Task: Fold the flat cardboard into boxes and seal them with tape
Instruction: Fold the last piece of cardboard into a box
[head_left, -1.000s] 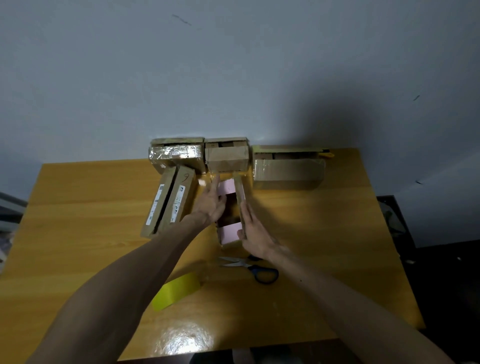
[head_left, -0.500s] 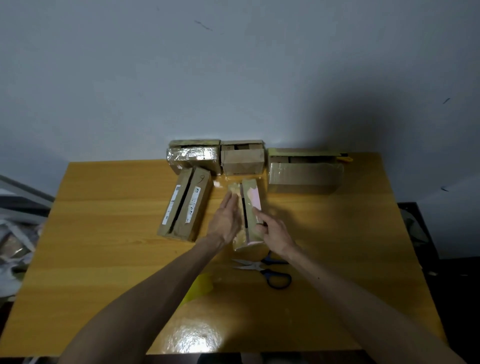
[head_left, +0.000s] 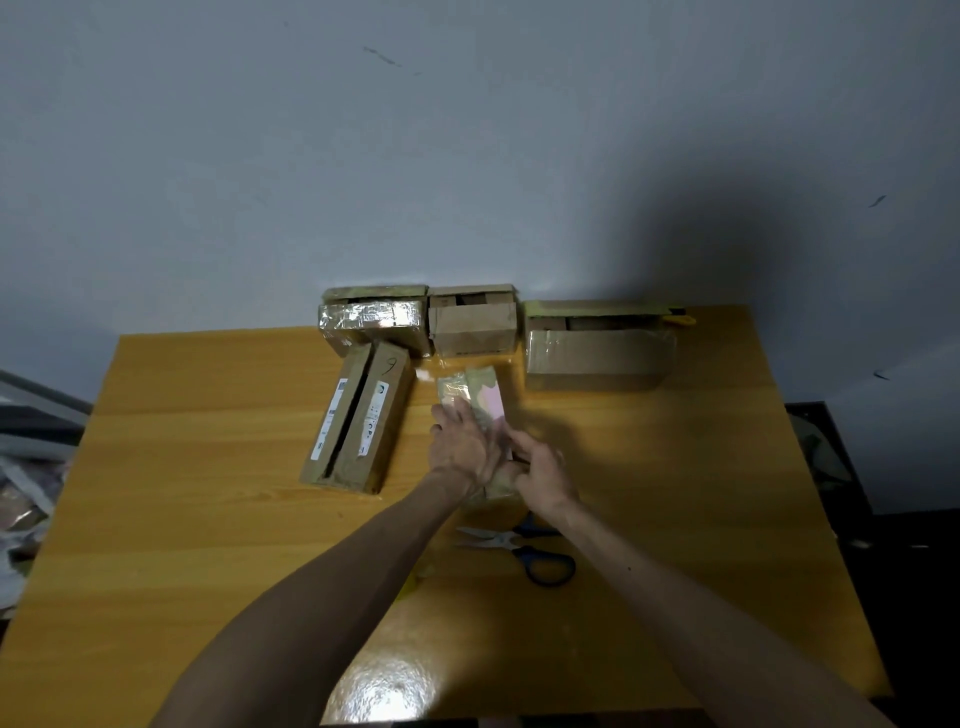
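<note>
2 hands on narrow box

Yellow-brown wooden table before me, its glossy top showing a bright glare patch near the front edge. Behind it, a plain grey wall with small dark scuff marks and a broad shadow. To my left, blurred clutter; to my right, a dark object, unclear.
</note>
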